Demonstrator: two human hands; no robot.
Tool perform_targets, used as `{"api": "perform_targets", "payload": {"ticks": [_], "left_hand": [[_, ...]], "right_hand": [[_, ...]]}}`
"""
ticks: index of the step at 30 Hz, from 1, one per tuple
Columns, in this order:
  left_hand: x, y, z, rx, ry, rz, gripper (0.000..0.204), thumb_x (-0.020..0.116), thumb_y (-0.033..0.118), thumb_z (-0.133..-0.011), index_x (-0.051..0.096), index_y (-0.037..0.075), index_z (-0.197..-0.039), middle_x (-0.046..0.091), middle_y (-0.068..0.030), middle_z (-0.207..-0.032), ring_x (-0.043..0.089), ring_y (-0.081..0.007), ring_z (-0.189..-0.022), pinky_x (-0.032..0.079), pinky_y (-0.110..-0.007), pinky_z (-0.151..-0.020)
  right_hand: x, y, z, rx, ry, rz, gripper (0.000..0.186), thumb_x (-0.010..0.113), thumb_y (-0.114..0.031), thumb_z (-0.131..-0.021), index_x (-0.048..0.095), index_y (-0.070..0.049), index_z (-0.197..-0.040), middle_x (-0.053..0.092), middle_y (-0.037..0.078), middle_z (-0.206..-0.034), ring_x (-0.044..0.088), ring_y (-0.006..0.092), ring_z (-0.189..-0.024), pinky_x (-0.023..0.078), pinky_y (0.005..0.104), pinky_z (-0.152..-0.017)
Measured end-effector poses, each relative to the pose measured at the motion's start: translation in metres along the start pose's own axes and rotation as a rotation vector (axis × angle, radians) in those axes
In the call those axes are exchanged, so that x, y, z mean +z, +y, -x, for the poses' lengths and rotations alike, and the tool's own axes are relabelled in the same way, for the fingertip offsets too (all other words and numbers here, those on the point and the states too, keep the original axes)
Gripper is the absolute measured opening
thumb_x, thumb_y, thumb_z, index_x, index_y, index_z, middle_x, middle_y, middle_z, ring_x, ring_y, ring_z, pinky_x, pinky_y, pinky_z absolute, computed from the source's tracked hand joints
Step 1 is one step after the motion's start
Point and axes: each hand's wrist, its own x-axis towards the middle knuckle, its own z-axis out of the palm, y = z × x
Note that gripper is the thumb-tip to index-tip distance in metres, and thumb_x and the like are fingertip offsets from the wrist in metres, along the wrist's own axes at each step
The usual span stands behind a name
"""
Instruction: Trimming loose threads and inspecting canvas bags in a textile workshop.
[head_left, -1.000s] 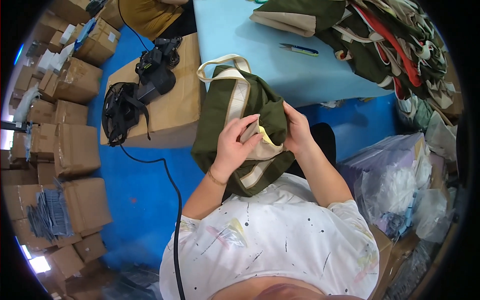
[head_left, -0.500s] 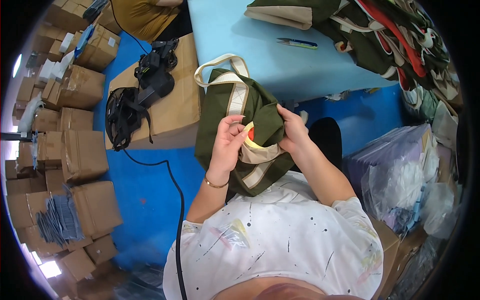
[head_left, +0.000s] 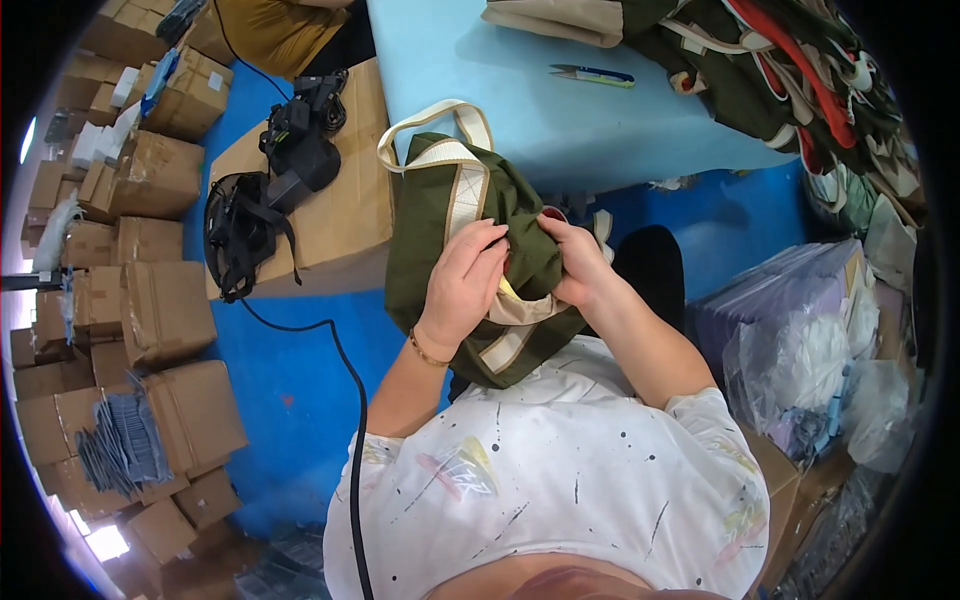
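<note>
Olive-green tote bag (head_left: 470, 215) with cream webbing straps sits bunched in the lap, just below the edge of the light-blue table (head_left: 480, 70); both hands work its upper fabric. Left hand (head_left: 463, 283) lies curled over the cloth, fingers closed on a fold beside a small yellow piece; right hand (head_left: 572, 262) pinches the bunched canvas from the opposite side, fingers shut tight on it. Cardboard box (head_left: 340, 215) carrying a black headset (head_left: 245, 225) stands just left of the bag; thread snips (head_left: 592, 74) lie well apart on the table. Judgement: the fold is best held taut between both grips, thumbs close to the seam, so the cloth cannot slip. Against half a second earlier, the cream lining is largely covered by green fabric; the red-and-yellow piece is mostly hidden; the hands sit closer together.
</note>
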Motion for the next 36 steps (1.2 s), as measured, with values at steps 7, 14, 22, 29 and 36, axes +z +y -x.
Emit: {"api": "perform_targets", "payload": {"ticks": [7,14,22,29,36], "left_hand": [[0.006,-0.011,0.013,-0.113,-0.032,0.225,0.012,0.060,-0.003,-0.080,0.054,-0.002,-0.091,0.060,-0.0132,-0.105,0.061,-0.0312,-0.090,0.051,-0.037,-0.077],[0.025,0.015,0.031,-0.614,0.214,0.390,0.005,0.047,0.002,-0.091,0.045,-0.001,-0.095,0.051,-0.0189,-0.102,0.051,-0.0316,-0.091,0.043,-0.036,-0.082],[0.024,0.003,0.030,-0.378,0.398,0.140,0.007,0.045,-0.001,-0.091,0.042,0.000,-0.098,0.046,-0.0144,-0.086,0.047,-0.0254,-0.076,0.042,-0.032,-0.070],[0.014,-0.003,0.030,-0.333,0.375,0.294,0.011,0.050,-0.003,-0.088,0.044,0.002,-0.096,0.046,-0.0139,-0.085,0.046,-0.0266,-0.073,0.041,-0.034,-0.067],[0.014,-0.004,0.033,-0.314,0.340,0.301,0.014,0.051,-0.002,-0.087,0.044,0.003,-0.098,0.046,-0.0138,-0.089,0.046,-0.0258,-0.078,0.041,-0.032,-0.070]], "right_hand": [[0.003,-0.014,-0.003,-0.021,-0.040,0.082,0.028,0.043,-0.021,-0.095,0.052,0.001,-0.110,0.060,0.013,-0.106,0.061,0.0234,-0.096,0.049,0.0369,-0.087],[0.022,-0.004,-0.011,-0.304,-0.008,0.300,0.019,0.046,-0.021,-0.096,0.053,-0.004,-0.101,0.059,0.006,-0.093,0.057,0.0132,-0.084,0.048,0.0282,-0.078],[0.050,-0.055,-0.043,-0.991,-0.079,1.262,0.022,0.060,-0.023,-0.089,0.054,-0.002,-0.083,0.055,0.000,-0.068,0.049,0.0060,-0.063,0.041,0.0225,-0.057],[0.004,-0.206,-0.092,-1.658,0.465,2.072,0.025,0.060,-0.027,-0.084,0.062,-0.012,-0.104,0.061,0.009,-0.111,0.057,0.0295,-0.101,0.045,0.0393,-0.087],[-0.008,-0.209,-0.071,-1.450,0.625,2.530,0.020,0.054,-0.027,-0.089,0.062,-0.013,-0.102,0.062,0.009,-0.096,0.058,0.0329,-0.084,0.048,0.0398,-0.072]]}}
